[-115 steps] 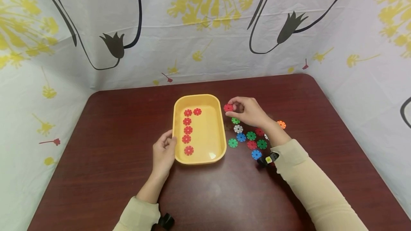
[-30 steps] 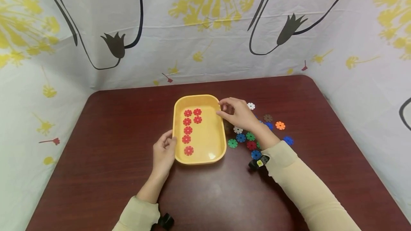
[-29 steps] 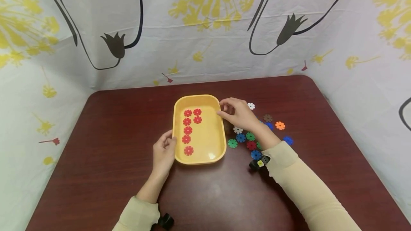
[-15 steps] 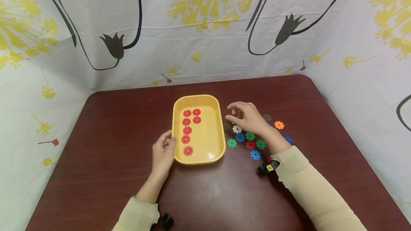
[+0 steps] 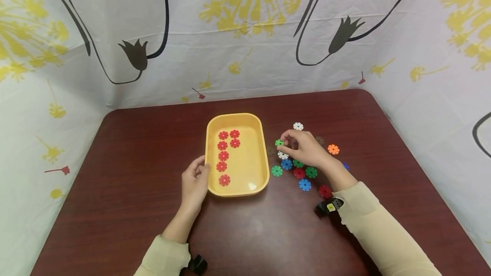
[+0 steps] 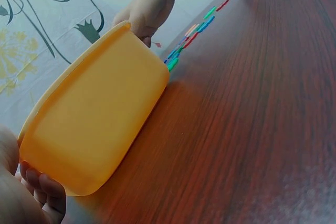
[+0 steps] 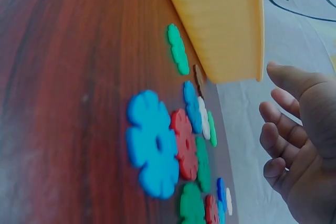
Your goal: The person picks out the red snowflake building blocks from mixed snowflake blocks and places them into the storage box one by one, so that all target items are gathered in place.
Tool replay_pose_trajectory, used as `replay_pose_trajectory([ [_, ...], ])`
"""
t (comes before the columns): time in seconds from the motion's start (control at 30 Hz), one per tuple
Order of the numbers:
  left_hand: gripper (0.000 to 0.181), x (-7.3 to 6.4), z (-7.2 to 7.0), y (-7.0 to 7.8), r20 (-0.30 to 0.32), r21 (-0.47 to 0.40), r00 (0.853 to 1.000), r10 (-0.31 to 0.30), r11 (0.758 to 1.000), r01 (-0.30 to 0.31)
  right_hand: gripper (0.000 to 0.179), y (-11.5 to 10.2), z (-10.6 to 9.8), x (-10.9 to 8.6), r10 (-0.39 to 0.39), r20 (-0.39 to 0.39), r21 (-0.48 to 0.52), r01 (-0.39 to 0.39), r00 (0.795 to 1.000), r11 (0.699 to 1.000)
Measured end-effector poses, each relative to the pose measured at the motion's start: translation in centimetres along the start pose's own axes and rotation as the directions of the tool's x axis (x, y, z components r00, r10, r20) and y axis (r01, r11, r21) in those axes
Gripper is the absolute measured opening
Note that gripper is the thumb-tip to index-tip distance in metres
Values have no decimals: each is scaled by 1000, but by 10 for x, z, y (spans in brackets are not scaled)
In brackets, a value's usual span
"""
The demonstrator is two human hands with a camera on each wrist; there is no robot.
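My left hand [image 5: 194, 184] grips the left rim of a yellow plastic tray [image 5: 249, 161], thumb on the rim and fingers curled against the outer wall. Inside lie several red notched, flower-shaped plastic discs [image 5: 223, 156], a column on the left and two more starting a second column. My right hand [image 5: 307, 148] hovers over loose discs right of the tray, its fingers loosely bent with nothing between them in the right wrist view. Its fingertips are nearest a light green disc [image 5: 279, 143] and a white disc [image 5: 283, 155].
Beside the tray lie blue [image 5: 304, 185], red [image 5: 299, 173], green [image 5: 311, 172] and orange [image 5: 333, 149] discs. A red disc [image 5: 325, 191] is near the right wrist's black camera [image 5: 326, 208]. A patterned cloth [image 5: 230, 67] hangs behind the dark wooden table [image 5: 145, 161].
A red disc held earlier by the right hand now lies second in the tray's second column. That hand has since moved from the tray's right rim back over the loose discs. The left hand stays put.
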State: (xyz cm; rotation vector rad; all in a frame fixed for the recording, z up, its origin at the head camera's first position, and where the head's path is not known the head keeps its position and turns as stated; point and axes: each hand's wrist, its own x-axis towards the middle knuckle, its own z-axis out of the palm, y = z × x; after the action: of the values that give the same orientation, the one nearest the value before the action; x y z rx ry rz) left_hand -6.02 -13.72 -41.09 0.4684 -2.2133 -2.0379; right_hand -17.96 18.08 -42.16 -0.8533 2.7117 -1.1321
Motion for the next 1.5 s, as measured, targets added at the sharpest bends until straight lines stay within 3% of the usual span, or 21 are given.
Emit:
replay_pose_trajectory([
  [0.13,35,2,0,-3,-5,0,1000,-12,1000,12,17,5,-1,-6,-8,10,-18,8,1000,1000],
  [0.43,36,16,-1,-32,-21,-7,1000,-4,1000,4,10,10,-6,-20,-25,88,-31,28,996,999],
  [0.73,34,16,0,-34,-26,0,999,22,1000,-22,11,20,-11,-36,-44,184,-26,50,982,998],
  [1.0,37,13,-1,-27,-15,-2,1000,0,1000,0,17,24,-18,-46,14,335,-2,-14,942,1000],
  [1.23,38,16,-2,-34,-19,-5,1000,-19,1000,19,23,27,-18,-46,54,315,-33,-46,948,998],
  [1.5,37,17,-2,-34,-17,-17,1000,-1,1000,0,23,27,-19,-44,57,303,-65,-39,951,997],
])
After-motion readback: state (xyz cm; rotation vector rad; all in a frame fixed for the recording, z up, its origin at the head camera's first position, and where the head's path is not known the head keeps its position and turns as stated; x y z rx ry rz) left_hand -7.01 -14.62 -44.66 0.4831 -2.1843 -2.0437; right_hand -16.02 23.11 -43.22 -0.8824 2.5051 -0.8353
